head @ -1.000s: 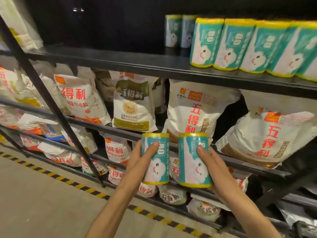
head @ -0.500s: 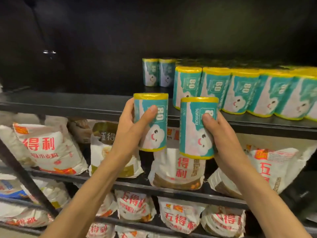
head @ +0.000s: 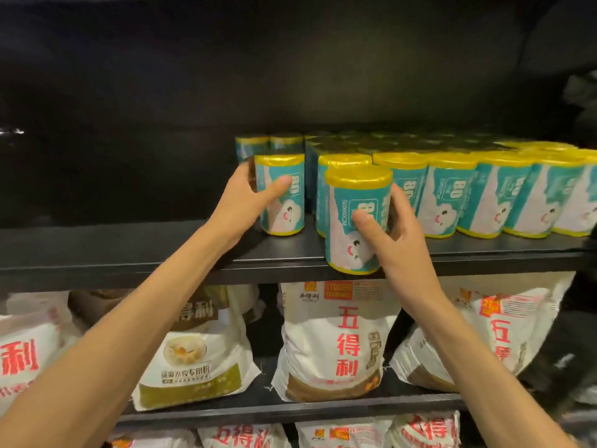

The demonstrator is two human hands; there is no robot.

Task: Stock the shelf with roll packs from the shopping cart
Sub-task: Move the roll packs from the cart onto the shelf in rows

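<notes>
Left hand (head: 248,202) grip wraps a roll pack (head: 280,194) upright on the shelf (head: 129,253), extending the row (head: 484,195) leftward; right hand (head: 392,234) grip clasps another pack (head: 353,218) at the near edge.

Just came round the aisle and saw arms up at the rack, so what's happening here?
A person is stocking the top shelf with teal and yellow roll packs. The left hand grips one pack standing on the shelf, left of the stocked row. The right hand holds a second pack at the shelf's front edge, not yet set down. Flour bags fill the shelves below.
</notes>
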